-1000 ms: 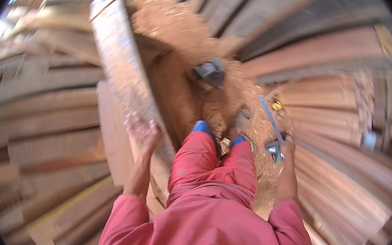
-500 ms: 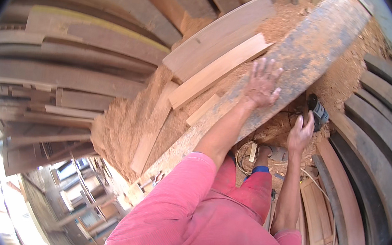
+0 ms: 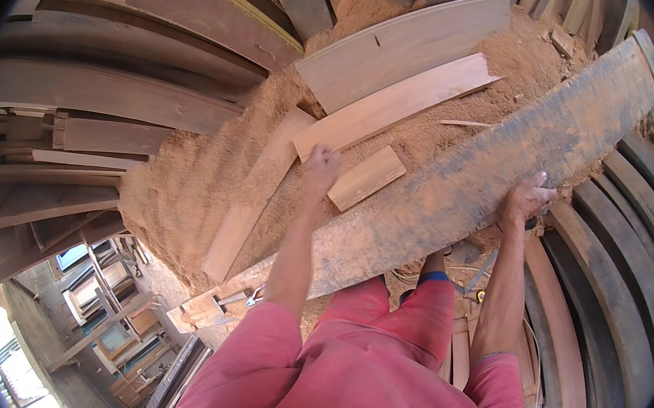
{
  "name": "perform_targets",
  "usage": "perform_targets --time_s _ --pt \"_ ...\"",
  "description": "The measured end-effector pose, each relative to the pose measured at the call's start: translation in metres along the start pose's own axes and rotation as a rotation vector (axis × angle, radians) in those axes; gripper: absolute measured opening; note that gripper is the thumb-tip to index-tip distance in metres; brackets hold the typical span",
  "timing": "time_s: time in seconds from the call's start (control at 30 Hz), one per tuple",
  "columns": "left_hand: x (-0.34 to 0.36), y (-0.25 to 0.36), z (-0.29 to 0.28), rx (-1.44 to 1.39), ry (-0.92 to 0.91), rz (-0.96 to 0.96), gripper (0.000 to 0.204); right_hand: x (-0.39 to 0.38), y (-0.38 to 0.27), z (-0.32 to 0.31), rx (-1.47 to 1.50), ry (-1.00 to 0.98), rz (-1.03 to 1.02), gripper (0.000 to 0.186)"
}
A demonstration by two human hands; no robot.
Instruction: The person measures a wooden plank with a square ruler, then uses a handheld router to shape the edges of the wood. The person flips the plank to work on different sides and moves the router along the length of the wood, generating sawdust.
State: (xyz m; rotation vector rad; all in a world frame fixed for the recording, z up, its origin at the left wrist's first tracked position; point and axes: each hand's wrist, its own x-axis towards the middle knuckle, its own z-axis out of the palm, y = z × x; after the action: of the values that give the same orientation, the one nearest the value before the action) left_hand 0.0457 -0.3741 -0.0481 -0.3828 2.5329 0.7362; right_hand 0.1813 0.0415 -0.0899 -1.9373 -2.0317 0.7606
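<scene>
A long weathered plank [image 3: 455, 194], stained grey, runs slantwise in front of me. My right hand [image 3: 528, 200] is curled around its near edge, right of centre. Under that hand a small dark object [image 3: 531, 223] shows, mostly hidden. Over the sawdust beyond the plank, my left hand [image 3: 320, 170] has its fingers bent together at the near end of a pale board [image 3: 393, 107]. Blur hides whether they pinch the board. Beside this hand lies a short wooden block [image 3: 368, 178].
A wide board [image 3: 407, 49] and a narrow strip [image 3: 251, 204] lie on the heaped sawdust [image 3: 187, 173]. Stacked boards [image 3: 115, 94] line the left side, and curved-looking timbers [image 3: 607, 273] the right. A metal tool [image 3: 241, 297] rests at the plank's lower left end.
My left hand has left the plank and moved left to the pale board. My right hand has risen from beside the power tool to the plank's edge. The view has shifted.
</scene>
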Motion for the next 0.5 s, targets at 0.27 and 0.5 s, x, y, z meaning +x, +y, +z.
perform_targets --time_s 0.27,0.5 --pt "0.004 -0.098 0.028 0.492 -0.436 -0.147 0.086 0.018 0.031 0.020 -0.064 0.157 -0.064 0.068" --pt "0.024 -0.101 0.054 0.484 -0.609 -0.058 0.094 0.036 0.056 0.034 -0.095 0.183 -0.059 0.065"
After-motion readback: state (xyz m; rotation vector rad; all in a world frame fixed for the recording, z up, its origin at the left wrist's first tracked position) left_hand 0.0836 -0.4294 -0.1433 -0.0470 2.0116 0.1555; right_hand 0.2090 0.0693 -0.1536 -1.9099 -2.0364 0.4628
